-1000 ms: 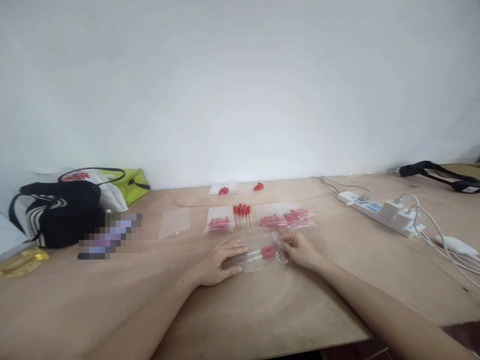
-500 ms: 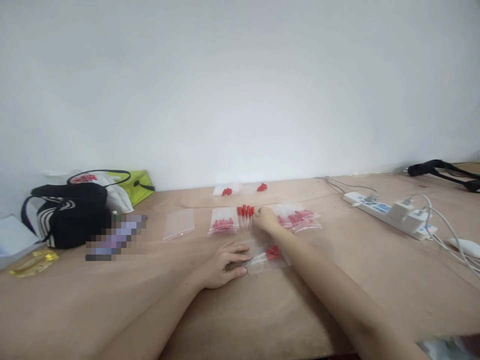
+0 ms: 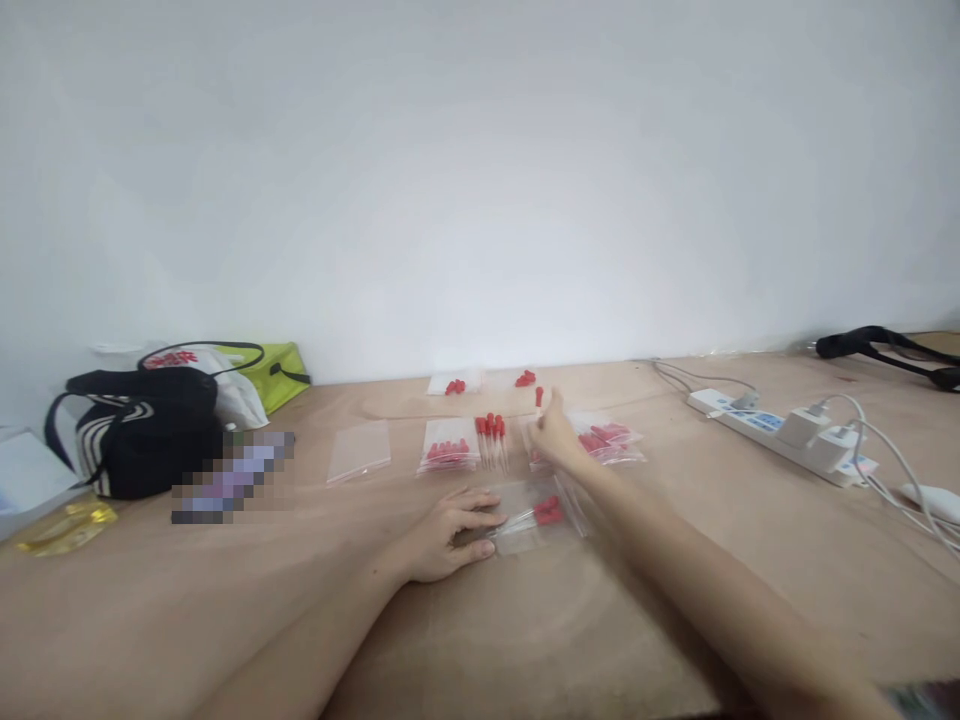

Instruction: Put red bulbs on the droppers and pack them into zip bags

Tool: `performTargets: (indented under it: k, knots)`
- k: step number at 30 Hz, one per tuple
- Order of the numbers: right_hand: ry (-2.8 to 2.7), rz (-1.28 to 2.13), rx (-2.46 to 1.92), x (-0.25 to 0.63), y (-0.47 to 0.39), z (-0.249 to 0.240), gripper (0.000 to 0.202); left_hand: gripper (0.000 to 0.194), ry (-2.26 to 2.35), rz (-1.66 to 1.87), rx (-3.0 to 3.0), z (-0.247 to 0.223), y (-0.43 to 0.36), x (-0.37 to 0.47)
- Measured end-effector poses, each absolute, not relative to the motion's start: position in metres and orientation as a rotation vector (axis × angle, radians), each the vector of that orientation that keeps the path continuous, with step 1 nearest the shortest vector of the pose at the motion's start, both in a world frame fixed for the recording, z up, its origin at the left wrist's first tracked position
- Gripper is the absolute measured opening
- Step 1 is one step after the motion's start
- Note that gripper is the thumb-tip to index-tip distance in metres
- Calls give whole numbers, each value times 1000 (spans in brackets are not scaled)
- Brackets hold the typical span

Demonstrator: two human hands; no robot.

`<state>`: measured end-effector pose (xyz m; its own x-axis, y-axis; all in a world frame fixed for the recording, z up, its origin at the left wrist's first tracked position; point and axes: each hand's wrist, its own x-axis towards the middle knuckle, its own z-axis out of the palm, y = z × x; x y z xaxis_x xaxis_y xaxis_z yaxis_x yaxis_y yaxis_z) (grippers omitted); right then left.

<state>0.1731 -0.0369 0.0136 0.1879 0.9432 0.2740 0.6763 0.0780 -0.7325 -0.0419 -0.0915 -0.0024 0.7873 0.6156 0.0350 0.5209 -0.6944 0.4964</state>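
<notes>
My right hand (image 3: 555, 435) is raised, its fingers pinched on a dropper (image 3: 539, 398) whose red bulb points up; its lower part is hard to make out. To its left lies a row of several red-bulbed droppers (image 3: 492, 440). My left hand (image 3: 454, 532) rests flat with fingers spread, the fingertips at the left edge of a clear plastic bag (image 3: 521, 540). On or in that bag, I cannot tell which, lie red-bulbed droppers (image 3: 548, 508) with clear stems pointing left.
Filled zip bags (image 3: 448, 452) lie left and right of the row (image 3: 609, 440). A flat bag (image 3: 360, 450) is farther left. Red bulbs (image 3: 526, 379) sit near the wall. A power strip (image 3: 772, 435) with cables stands right; a black bag (image 3: 150, 430) stands left.
My right hand has moved up and to the right, away from the row, with a dropper now showing in its fingers. My left hand has hardly moved.
</notes>
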Motion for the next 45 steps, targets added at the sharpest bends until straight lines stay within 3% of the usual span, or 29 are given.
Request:
performTargets:
  k: [9,23,30,39,45]
  knots:
    - [-1059,681,-1203,237,-114,-25,68,34,863,248,2484,0,-91,-41]
    - [-762,986,-1116,218,-110,-28,31,34,856,183,2499,2,-90,-40]
    - [-1057,1143,-1173,217,-120,-20,29,57,965,216,2461,5,-94,-42]
    - [-1455,1188,-1199,214,-117,-22,24,57,942,242,2464,4,-94,-42]
    - [-1563,995,-1274,218,-114,-21,30,51,897,231,2477,7,-93,-40]
